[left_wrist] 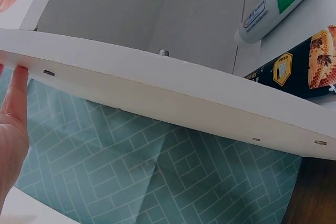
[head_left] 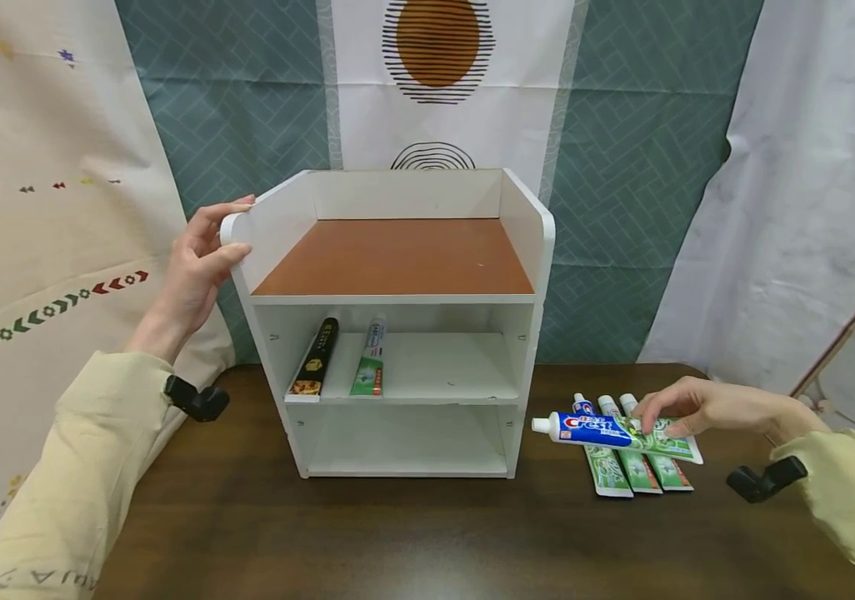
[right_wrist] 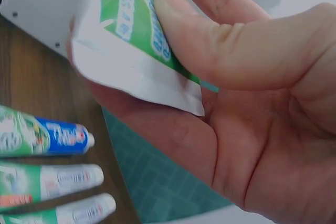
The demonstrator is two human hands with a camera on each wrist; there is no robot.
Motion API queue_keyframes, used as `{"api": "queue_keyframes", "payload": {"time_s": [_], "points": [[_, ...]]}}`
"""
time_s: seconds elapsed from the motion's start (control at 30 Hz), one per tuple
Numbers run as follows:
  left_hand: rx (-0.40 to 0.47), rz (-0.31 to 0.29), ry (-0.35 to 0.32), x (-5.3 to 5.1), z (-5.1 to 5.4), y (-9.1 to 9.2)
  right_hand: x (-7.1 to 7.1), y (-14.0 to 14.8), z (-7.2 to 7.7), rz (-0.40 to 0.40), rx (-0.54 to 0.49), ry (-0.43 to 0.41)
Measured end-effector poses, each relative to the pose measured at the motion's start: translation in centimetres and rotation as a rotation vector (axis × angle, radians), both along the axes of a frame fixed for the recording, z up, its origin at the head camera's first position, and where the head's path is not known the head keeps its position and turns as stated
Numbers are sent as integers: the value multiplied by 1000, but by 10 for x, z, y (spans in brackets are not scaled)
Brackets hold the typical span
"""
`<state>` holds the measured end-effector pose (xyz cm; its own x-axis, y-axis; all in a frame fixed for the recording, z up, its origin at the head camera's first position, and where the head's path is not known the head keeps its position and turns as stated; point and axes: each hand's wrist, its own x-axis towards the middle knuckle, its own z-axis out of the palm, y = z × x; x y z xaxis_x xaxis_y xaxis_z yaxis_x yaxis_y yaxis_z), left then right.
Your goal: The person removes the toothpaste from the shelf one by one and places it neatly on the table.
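Right hand [head_left: 705,408] has a blue-and-green toothpaste tube [head_left: 592,428] pinched between thumb and fingers near its flat end; white cap points left, toward the cabinet [head_left: 390,258]. That tube is up off the table [head_left: 427,537], just right of the cabinet and crossing over three others in the head view: one blue-capped-end tube [head_left: 607,471] and two white-and-green tubes [head_left: 639,472]. Those three lie side by side on the wood, caps to the back, flat ends to the front; right wrist view shows them apart from the held one. Left hand [head_left: 195,267] is on the upper front corner of the cabinet's left side panel, thumb and fingers spread apart, thumb at the front edge; left wrist view has fingers straight against the panel's outer face. Cabinet stands upright, white with a brown top. Its middle shelf carries a black tube [head_left: 315,362] with honeycomb print at the left wall, and a green-and-white tube [head_left: 369,367] beside it with a gap, flat ends forward. Patterned green cloth [head_left: 637,167] hangs behind.
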<state>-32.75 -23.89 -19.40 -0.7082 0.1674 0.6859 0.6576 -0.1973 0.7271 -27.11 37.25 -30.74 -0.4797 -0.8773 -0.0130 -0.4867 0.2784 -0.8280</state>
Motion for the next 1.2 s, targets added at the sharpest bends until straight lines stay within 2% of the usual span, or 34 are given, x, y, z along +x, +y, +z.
{"api": "queue_keyframes", "payload": {"time_s": [0.1, 0.4, 0.67, 0.8, 0.9, 1.07, 1.2], "points": [[4, -5, 2, 1, 0, -1, 1, 15, -1, -34, 0, -18], [10, -4, 6, 1, 1, -3, 5, 50, -11, -239, 9, -71], [5, -9, 9, 0, 2, -2, 1, 58, -39, -305, -163, -259], [10, -7, 2, 0, 1, -1, 1, 57, -56, -348, -250, -309], [16, -8, -2, 0, 1, -1, 3, 56, -69, -456, -292, -305], [12, -5, -3, 0, 1, 0, 10, 56, -87, -668, -314, -249], [9, -1, 0, 1, 0, 0, 15, 58, -95, -767, -323, -234]]}}
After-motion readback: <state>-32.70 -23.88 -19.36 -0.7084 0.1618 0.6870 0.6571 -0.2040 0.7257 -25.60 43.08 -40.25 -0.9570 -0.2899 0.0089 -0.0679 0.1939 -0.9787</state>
